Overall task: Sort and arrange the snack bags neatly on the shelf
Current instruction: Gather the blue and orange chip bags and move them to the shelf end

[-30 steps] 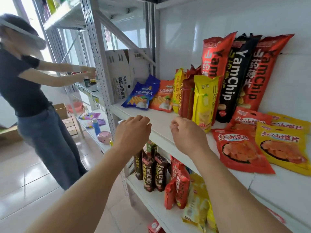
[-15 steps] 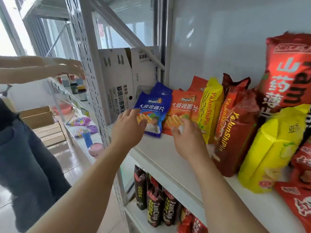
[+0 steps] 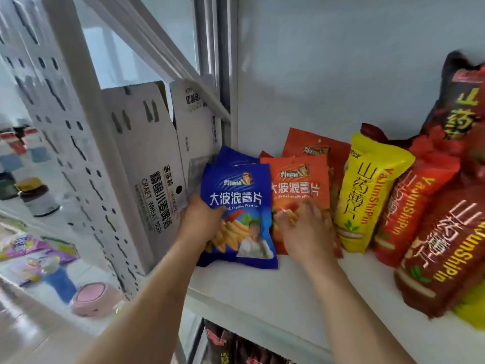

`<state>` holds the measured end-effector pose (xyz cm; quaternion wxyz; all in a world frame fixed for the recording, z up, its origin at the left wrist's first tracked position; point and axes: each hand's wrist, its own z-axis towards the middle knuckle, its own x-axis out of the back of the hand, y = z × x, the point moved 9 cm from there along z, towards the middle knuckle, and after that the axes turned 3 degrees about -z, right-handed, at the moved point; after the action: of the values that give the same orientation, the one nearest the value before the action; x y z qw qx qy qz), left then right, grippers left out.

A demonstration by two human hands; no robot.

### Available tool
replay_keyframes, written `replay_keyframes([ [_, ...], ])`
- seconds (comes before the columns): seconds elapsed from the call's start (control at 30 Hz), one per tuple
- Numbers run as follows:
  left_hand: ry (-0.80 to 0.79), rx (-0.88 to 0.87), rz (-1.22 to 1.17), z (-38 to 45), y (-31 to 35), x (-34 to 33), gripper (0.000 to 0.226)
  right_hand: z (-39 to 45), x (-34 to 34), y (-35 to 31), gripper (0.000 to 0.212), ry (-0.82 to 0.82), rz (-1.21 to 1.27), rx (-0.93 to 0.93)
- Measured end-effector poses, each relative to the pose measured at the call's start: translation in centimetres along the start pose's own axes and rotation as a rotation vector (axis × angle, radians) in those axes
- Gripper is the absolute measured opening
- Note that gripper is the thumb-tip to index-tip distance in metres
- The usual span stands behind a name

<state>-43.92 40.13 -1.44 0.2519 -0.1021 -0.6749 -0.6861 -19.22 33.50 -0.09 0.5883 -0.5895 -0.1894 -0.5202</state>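
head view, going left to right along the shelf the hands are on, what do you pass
white cardboard box → blue snack bag, gripped by the left hand → orange snack bag, under the right hand → yellow bag → red bags

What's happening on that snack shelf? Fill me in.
A person is tidying snack bags on the white shelf. The left hand has a grip on the left edge of the front blue chip bag, which stands near the cardboard box. The right hand is on the front orange chip bag beside it; motion blur hides whether it grips or just presses. More orange bags stand behind, with yellow and red yam chip bags leaning to the right.
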Motion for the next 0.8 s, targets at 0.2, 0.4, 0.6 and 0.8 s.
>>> replay_keyframes([
  [0.2,-0.11,0.047,-0.245,4.2,-0.6,-1.0,0.015,2.4,-0.3,0.4,0.068,0.08,0.065,-0.152],
  [0.4,-0.272,0.206,-0.439,5.5,-2.7,-2.8,0.01,5.3,0.3,0.7,0.072,0.13,0.044,-0.245],
  [0.6,-0.24,0.194,-0.521,6.4,-3.4,-2.8,0.009,8.9,-0.4,2.6,0.082,0.111,0.213,-0.417],
  [0.8,-0.213,0.169,-0.507,6.7,-3.8,-2.6,0.012,11.1,-0.4,4.0,0.095,0.102,0.295,-0.559],
])
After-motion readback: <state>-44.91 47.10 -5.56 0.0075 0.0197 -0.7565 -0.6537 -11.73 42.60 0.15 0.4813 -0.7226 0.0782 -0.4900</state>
